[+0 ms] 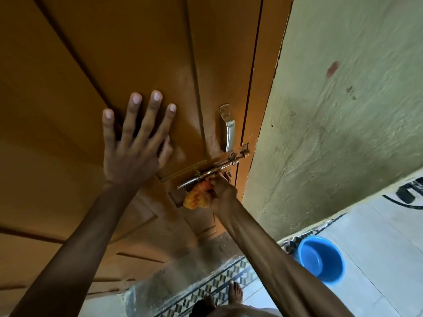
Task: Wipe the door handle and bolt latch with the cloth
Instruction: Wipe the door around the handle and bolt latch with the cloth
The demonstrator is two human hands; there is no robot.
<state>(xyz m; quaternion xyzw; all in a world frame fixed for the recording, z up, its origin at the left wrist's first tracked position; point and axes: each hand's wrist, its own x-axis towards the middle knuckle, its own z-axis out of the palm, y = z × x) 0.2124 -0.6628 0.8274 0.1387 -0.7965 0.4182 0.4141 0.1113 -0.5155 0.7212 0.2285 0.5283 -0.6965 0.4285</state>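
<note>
Gripping a bunched orange cloth (197, 199), the right hand (223, 193) presses it against the bolt latch (212, 171); the left hand (135, 143) lies flat, fingers spread, on the door (91, 53).

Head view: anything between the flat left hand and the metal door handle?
Nothing. Only bare orange door panel separates the left hand from the door handle, as the head view shows.

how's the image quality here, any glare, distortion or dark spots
Head view: wide-angle bending curves the door panels and wall edge; dim, warm light overall; small highlights glint on the door handle and bolt latch; the right hand gripping the cloth sits in shade; the left hand is sharp; the blue basin is brightest.
</note>
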